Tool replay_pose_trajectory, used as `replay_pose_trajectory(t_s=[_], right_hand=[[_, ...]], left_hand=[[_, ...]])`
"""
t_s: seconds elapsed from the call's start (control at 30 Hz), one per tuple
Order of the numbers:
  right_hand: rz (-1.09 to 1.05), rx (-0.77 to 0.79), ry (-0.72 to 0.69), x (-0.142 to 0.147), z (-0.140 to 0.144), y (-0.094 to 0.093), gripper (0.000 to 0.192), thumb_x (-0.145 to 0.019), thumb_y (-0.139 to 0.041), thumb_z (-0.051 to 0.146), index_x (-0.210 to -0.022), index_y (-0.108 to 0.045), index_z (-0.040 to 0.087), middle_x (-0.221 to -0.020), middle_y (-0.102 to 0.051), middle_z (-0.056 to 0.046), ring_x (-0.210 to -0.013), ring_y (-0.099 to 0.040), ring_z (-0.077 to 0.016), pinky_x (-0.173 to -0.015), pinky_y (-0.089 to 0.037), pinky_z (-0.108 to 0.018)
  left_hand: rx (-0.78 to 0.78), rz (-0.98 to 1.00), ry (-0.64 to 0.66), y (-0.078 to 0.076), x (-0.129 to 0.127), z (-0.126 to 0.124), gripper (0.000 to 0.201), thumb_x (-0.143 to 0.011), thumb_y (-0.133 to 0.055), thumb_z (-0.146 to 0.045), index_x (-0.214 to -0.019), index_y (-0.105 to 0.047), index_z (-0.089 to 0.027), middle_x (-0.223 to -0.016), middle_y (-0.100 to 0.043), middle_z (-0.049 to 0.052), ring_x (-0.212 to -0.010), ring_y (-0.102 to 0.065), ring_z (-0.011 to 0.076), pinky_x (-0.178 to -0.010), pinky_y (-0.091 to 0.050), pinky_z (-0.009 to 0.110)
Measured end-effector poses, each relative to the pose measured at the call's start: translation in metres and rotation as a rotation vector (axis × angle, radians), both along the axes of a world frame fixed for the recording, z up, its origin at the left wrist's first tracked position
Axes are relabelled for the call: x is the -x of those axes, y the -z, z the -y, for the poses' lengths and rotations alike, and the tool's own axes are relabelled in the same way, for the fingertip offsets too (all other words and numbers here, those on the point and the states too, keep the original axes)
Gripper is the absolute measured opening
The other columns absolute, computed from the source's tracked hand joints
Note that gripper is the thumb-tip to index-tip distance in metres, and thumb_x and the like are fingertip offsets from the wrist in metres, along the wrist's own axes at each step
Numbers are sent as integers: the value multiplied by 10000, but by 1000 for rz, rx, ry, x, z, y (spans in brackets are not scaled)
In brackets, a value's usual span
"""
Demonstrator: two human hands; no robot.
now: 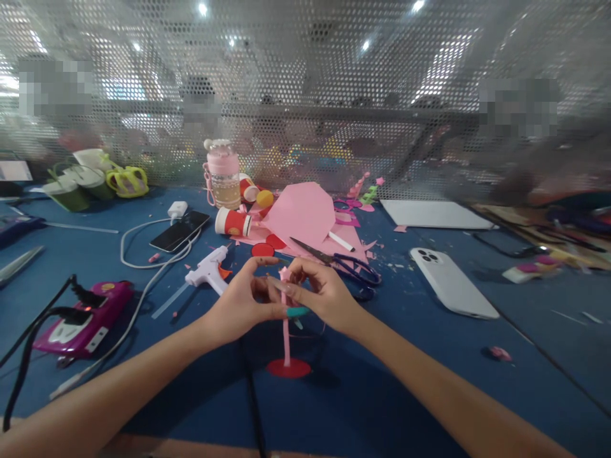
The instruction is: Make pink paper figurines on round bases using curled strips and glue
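A pink paper stem [286, 343] with a small star at its top rises from a flat red disc [289, 368] on the blue table. Both hands are closed around its upper part. My left hand [241, 296] comes in from the left, its thumb tip against a teal piece [296, 312] beside the stem. From the other side, my right hand [329, 292] pinches the stem just below the star. Some fingertips are hidden behind the stem and the other hand. Right behind my left hand lies a white glue gun [207, 270].
Scissors [356, 270] lie past my right hand, by pink paper sheets [303, 213] and a red-white paper cup [233, 222]. A pink-lidded bottle [223, 172] stands behind. To the left are a purple power strip [90, 318] and a black phone [180, 231]; a white phone [451, 283] is at right.
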State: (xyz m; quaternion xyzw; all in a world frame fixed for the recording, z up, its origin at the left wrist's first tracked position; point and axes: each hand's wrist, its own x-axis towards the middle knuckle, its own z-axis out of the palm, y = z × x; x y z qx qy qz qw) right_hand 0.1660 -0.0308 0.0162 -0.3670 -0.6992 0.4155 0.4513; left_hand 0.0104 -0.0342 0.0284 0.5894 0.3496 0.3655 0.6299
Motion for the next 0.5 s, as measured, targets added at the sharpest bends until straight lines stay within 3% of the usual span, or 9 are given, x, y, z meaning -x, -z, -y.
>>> replay_pose_trajectory(t_s=[0.5], right_hand=[[82,-113,5,0,6,-5,235,-765,-543,388,-637,-480,201,-636,-472,12,-660,-436,-139,-623,-360,-293]], left_hand=[[-89,-72,-27,-4,2,4,629,-561,-737,-148,-1065,-361,-177,-589,-571,-50,-632,-583,138,-655,-424,286]])
